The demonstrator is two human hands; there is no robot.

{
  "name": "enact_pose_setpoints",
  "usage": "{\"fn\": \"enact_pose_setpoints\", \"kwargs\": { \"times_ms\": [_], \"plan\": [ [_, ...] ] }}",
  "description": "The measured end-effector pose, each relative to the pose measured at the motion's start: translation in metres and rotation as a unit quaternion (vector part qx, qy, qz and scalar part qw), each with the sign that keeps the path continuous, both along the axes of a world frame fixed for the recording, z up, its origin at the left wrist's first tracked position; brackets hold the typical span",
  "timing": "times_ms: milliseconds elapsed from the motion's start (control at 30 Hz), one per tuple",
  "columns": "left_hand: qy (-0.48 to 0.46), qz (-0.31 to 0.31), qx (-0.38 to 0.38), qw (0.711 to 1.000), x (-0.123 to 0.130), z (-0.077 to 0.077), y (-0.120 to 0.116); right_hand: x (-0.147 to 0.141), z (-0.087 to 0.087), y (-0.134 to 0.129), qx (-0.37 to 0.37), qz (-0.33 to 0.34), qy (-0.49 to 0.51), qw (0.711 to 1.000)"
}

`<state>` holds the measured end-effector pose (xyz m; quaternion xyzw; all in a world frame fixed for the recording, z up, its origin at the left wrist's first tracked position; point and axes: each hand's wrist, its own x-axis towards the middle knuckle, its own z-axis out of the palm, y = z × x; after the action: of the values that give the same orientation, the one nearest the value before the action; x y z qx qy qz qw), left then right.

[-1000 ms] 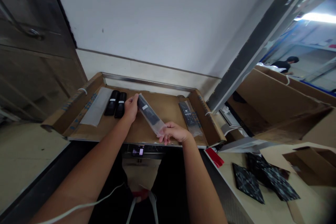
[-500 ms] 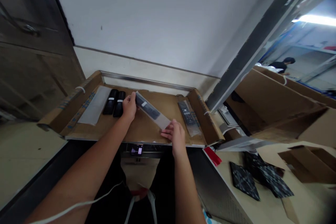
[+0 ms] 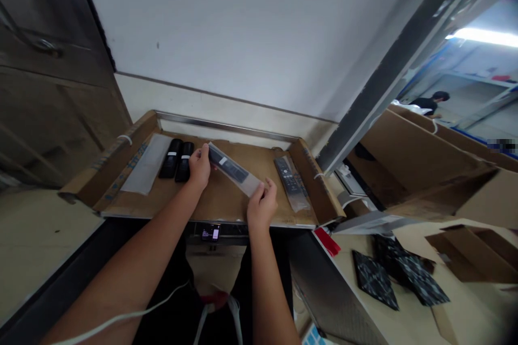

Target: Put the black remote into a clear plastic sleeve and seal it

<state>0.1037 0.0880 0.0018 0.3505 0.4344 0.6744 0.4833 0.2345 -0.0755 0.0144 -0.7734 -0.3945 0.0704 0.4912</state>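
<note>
A black remote in a clear plastic sleeve (image 3: 231,166) is held slanted over the cardboard-lined tray (image 3: 218,199). My left hand (image 3: 199,166) is closed on its upper left end. At the lower right end, my right hand (image 3: 262,204) has its thumb and fingers on the loose part of the sleeve. Two black remotes (image 3: 170,159) (image 3: 184,161) lie side by side left of my left hand, each with a white label. Flat translucent sleeves (image 3: 148,166) lie further left. On the right, another bagged remote (image 3: 290,180) lies with its buttons up.
Raised cardboard sides (image 3: 319,180) bound the tray, with a wall behind. A small lit screen (image 3: 210,232) is below the front edge. Large cardboard boxes (image 3: 429,156) and dark patterned packages (image 3: 374,280) are at the right. A person (image 3: 431,103) is in the far background.
My right hand has shifted slightly left and down and turned at the sleeve's lower end. My left hand and the held remote have hardly moved.
</note>
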Motion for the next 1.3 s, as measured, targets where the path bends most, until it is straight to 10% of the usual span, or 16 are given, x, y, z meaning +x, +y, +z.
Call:
{"fn": "enact_pose_setpoints", "kwargs": {
  "times_ms": [233,533,700,1033,1300],
  "plan": [
    [0.003,-0.033,-0.006,0.999,0.000,0.001,-0.001,0.037,0.035,-0.005,-0.046,-0.014,0.022,0.999],
    [0.016,-0.132,-0.011,0.991,0.001,0.001,-0.005,-0.012,0.059,0.053,-0.172,0.290,-0.105,0.936],
    [0.013,-0.163,0.010,0.987,0.001,0.004,-0.006,-0.031,0.046,0.060,-0.176,0.252,-0.191,0.932],
    [0.037,-0.198,-0.018,0.979,0.004,0.008,-0.008,0.062,0.030,0.061,-0.297,0.050,-0.252,0.920],
    [0.048,-0.206,-0.004,0.977,0.003,0.007,-0.009,0.074,0.017,0.055,-0.239,0.001,-0.385,0.892]
  ]
}}
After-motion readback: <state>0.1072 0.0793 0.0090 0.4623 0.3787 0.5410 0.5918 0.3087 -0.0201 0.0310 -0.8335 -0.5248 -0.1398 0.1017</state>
